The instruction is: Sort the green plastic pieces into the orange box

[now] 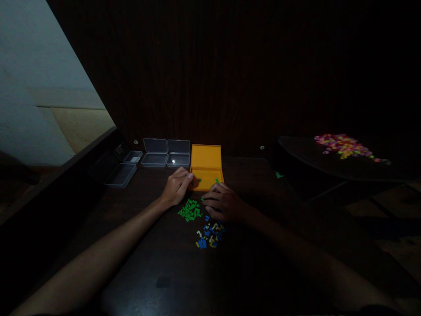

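Our left hand [177, 186] rests loose on the open orange plastic box [206, 157], right hand [223, 204] curls by tiny green plastic bricks [190, 210] — can't tell if it holds one. So dim we could scatter them

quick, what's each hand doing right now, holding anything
Left hand: fingers curled against the orange box, grip cannot be told.
Right hand: curled beside the green pieces, whether it holds one cannot be told.

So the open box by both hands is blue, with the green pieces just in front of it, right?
No, the open box is orange, not blue; the head view shows it. The left hand and right hand are at its near edge, and the green pieces lie just in front.
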Motion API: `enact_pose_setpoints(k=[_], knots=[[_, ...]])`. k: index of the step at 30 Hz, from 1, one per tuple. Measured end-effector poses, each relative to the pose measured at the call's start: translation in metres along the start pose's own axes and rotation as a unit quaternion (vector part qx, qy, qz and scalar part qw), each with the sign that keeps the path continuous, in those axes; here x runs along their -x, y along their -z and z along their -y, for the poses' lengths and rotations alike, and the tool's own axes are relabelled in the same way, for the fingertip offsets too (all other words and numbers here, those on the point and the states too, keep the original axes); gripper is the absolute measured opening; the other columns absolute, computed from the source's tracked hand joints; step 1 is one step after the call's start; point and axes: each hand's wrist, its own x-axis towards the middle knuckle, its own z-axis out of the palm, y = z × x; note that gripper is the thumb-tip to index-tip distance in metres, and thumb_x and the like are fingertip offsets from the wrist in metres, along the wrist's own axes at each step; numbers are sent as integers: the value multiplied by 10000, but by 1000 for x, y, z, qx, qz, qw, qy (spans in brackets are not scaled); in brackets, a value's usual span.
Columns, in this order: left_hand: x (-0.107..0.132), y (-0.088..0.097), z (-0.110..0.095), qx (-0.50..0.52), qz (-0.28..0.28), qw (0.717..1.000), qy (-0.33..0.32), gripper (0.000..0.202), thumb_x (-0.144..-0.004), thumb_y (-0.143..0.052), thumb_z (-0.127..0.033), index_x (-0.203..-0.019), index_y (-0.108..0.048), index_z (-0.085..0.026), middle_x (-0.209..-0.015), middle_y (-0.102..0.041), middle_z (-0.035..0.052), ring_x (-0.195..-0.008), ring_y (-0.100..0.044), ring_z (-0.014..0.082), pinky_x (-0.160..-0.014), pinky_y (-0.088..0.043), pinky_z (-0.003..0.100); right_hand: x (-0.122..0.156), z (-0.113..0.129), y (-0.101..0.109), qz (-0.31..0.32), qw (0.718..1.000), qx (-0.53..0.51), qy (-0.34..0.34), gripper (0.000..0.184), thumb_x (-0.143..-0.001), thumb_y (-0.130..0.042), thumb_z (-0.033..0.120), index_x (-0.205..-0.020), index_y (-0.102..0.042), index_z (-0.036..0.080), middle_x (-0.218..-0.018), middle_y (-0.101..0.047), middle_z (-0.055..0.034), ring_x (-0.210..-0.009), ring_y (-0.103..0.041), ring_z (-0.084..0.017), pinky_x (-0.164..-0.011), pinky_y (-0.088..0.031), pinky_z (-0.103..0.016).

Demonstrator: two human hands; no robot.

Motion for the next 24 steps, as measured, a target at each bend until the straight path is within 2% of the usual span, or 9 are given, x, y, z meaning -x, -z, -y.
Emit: enact_pose_setpoints(k=[4, 8, 11, 16, 24], knots=[[2, 1, 1, -21, -33, 999, -23, 469, -1027, -346, -305, -673, -623, -170, -683, -620, 34, -712, -529, 165, -724, -440, 318, 0, 1, 0, -13, 1000, -3, 7, 201, -917, -526, 285, -909, -709, 201, -970, -730, -42, -868, -531, -211, -767, -418, -369], [4, 3, 0, -52, -52, 997, -27, 448, -1022, -351, -283, -669, -602, -169, -672, -598, 34, -701, -517, 164, -708, -435, 326, 0, 1, 0, -53, 998, -14, 6, 210, -913, -528, 266, -869, -722, 200, -952, -741, -37, -843, -545, -206, -752, -436, -367], [7, 3, -3, -59, -59, 996, -41, 451, -1014, -368, -267, -604, -533, -177, -608, -536, 22, -656, -484, 158, -658, -422, 318, 0, 1, 0, -71, 997, -22, 12, 208, -909, -533, 237, -863, -730, 188, -942, -746, -52, -830, -551, -206, -735, -452, -369], [15, 3, -11, -49, -35, 996, -59, 433, -1002, -391, -210, -581, -485, -180, -566, -476, 6, -612, -450, 147, -599, -389, 301, 1, 0, -2, -78, 997, -20, 12, 208, -910, -540, 243, -887, -741, 195, -939, -750, -62, -821, -563, -205, -714, -467, -368], [18, 5, -10, -73, -4, 996, -41, 461, -1003, -399, -224, -552, -483, -178, -547, -453, -8, -559, -443, 132, -577, -371, 295, 2, 2, -3, -87, 996, 28, 19, 183, -895, -567, 250, -921, -736, 187, -934, -756, -52, -799, -570, -202, -691, -454, -355]])
